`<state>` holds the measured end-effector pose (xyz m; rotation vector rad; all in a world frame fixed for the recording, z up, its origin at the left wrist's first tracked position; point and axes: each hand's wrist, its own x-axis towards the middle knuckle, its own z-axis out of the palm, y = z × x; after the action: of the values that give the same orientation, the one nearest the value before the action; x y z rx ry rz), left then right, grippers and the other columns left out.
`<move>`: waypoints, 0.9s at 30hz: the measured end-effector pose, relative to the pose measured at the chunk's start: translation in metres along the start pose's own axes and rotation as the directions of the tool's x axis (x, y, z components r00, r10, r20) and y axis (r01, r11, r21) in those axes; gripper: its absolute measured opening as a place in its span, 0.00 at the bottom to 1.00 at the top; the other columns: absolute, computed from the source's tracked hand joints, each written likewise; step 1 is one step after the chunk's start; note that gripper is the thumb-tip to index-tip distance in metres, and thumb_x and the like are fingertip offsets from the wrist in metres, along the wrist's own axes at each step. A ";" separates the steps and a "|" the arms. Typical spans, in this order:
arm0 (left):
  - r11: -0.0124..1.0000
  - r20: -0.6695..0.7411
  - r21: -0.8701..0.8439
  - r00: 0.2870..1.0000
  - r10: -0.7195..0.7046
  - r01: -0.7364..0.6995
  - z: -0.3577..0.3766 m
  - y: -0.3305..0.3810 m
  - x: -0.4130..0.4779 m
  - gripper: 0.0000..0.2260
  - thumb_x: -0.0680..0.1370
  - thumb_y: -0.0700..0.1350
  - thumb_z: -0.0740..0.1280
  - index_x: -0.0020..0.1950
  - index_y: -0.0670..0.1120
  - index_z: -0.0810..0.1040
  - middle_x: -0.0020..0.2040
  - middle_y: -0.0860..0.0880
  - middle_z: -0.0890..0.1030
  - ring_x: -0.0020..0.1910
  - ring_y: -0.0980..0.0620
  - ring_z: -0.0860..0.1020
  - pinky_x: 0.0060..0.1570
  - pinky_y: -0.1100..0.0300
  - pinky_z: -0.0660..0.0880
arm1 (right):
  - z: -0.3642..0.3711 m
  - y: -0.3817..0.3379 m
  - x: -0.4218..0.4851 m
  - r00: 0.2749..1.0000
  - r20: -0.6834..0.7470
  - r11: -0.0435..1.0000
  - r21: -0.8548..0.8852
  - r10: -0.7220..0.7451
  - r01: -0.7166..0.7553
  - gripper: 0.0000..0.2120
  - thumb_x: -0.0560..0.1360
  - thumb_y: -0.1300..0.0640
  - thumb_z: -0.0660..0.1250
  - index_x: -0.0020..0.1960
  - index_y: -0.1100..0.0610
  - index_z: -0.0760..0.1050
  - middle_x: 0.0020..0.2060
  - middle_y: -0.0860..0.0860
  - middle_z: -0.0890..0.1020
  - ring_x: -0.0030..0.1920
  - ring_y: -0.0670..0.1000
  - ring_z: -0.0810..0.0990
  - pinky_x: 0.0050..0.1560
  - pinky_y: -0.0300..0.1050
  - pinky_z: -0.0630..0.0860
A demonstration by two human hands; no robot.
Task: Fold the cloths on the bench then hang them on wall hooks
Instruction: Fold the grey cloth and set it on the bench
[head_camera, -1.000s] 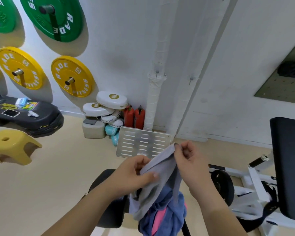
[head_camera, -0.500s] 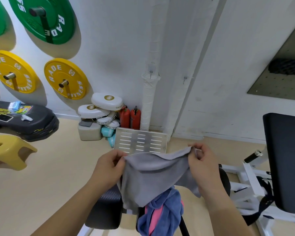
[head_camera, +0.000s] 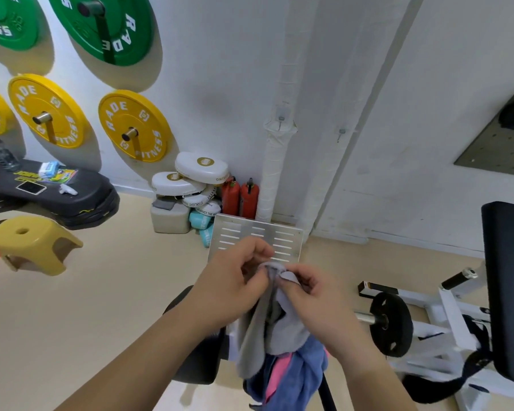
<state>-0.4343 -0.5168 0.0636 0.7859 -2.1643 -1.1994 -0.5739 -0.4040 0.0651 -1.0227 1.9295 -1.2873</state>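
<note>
I hold a grey cloth (head_camera: 267,330) in front of me with both hands. My left hand (head_camera: 229,280) and my right hand (head_camera: 312,295) pinch its top corners together, so the cloth hangs doubled between them. Below it a blue cloth (head_camera: 300,372) and a pink cloth (head_camera: 279,369) lie bunched on the end of a black padded bench (head_camera: 196,360). Two small metal wall hooks are on the white wall ahead, one hook (head_camera: 280,118) on a wrapped pipe and the other hook (head_camera: 341,132) to its right.
Yellow weight plates (head_camera: 134,126) and green ones hang on the left wall. White pads (head_camera: 201,167), red extinguishers (head_camera: 241,197) and a slotted metal plate (head_camera: 258,235) sit by the wall. A yellow stool (head_camera: 33,244) stands left; a weight machine (head_camera: 428,318) stands right.
Half a second ago the grey cloth was stretched wide between my hands. Now my hands have come together, bringing its top corners to meet and folding it in half.
</note>
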 end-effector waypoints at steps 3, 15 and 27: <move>0.987 0.032 0.154 0.998 -0.050 0.045 0.001 -0.025 -0.004 0.11 0.75 0.40 0.71 0.49 0.55 0.78 0.41 0.58 0.82 0.41 0.58 0.79 0.39 0.67 0.76 | -0.001 0.000 0.000 1.000 -0.011 1.000 -0.003 -0.025 0.025 0.13 0.80 0.58 0.70 0.47 0.39 0.84 0.42 0.41 0.87 0.47 0.41 0.85 0.50 0.34 0.79; 0.871 0.070 0.266 0.893 -0.446 0.414 0.026 -0.091 -0.008 0.04 0.71 0.41 0.66 0.36 0.43 0.76 0.30 0.49 0.75 0.30 0.53 0.69 0.31 0.61 0.67 | -0.036 0.025 0.012 0.942 -0.317 0.971 0.238 0.109 -0.032 0.06 0.83 0.57 0.66 0.50 0.51 0.82 0.42 0.48 0.87 0.45 0.45 0.85 0.48 0.40 0.80; 0.908 0.084 0.053 0.904 -0.420 0.416 0.001 -0.090 -0.007 0.06 0.78 0.38 0.63 0.43 0.46 0.76 0.37 0.51 0.78 0.37 0.54 0.73 0.38 0.60 0.70 | -0.059 0.065 0.029 0.735 -0.624 0.953 0.285 0.266 -0.103 0.08 0.84 0.52 0.62 0.57 0.52 0.79 0.47 0.46 0.83 0.52 0.50 0.80 0.58 0.50 0.77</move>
<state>-0.4100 -0.5501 -0.0163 1.2826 -2.1592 -1.4329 -0.6544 -0.3851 0.0231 -0.2307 2.2209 -1.8676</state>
